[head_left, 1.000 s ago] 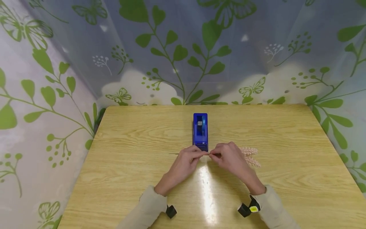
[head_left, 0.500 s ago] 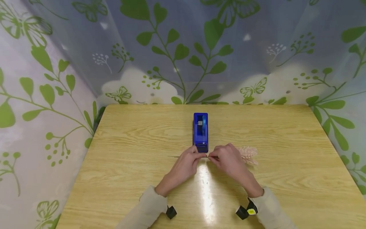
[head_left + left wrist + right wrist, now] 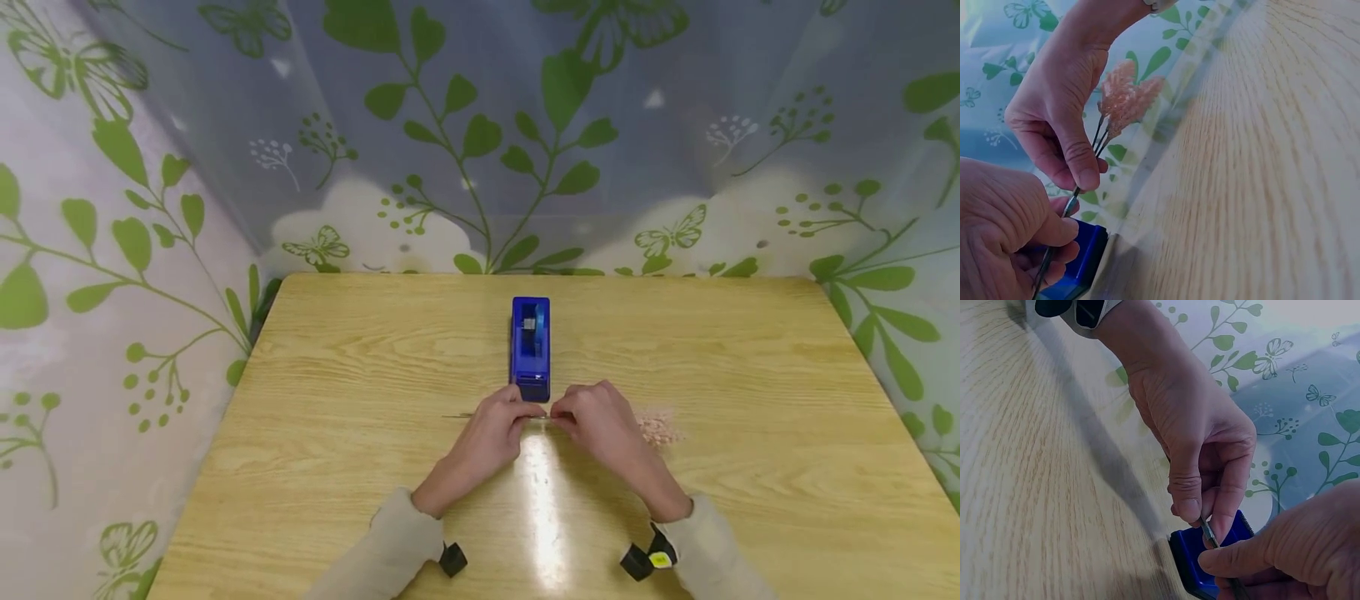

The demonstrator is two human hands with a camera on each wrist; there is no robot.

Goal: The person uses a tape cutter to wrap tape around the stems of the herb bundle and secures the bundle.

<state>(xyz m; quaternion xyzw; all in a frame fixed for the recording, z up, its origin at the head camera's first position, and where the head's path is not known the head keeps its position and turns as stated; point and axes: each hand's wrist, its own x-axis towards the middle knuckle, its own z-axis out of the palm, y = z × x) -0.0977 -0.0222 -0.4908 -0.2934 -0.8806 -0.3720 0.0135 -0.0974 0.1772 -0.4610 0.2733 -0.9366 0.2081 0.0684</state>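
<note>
Leaf-and-butterfly sheeting (image 3: 480, 142) is hung behind and to both sides; a pale wooden bench (image 3: 337, 467) is spread out beneath it, with a bright glare streak seen down its near middle; a blue dispenser (image 3: 530, 347) is stood lengthwise at the centre, its near end just beyond the knuckles.

Both hands are brought together right in front of that dispenser; the left hand (image 3: 491, 439) is curled, and thin stems (image 3: 1071, 203) are pinched between its thumb and fingers, as is shown plainly from the left wrist; the right hand (image 3: 603, 429) is closed on the same stems from the other side, thumb and forefinger pressed on them just beside the left grip; the two grips are nearly touching, with only a short run of stem seen between them.

Pink fluffy heads (image 3: 658, 427) are carried at the right end of the stems, past the right hand, low over the bench; whether they rest on the wood cannot be told; a thin tail of the stems (image 3: 456, 415) is seen poking out to the left of the left hand.

Light sleeves (image 3: 397, 542) are worn on both arms; dark wrist straps (image 3: 645, 558) are seen at the cuffs.
</note>
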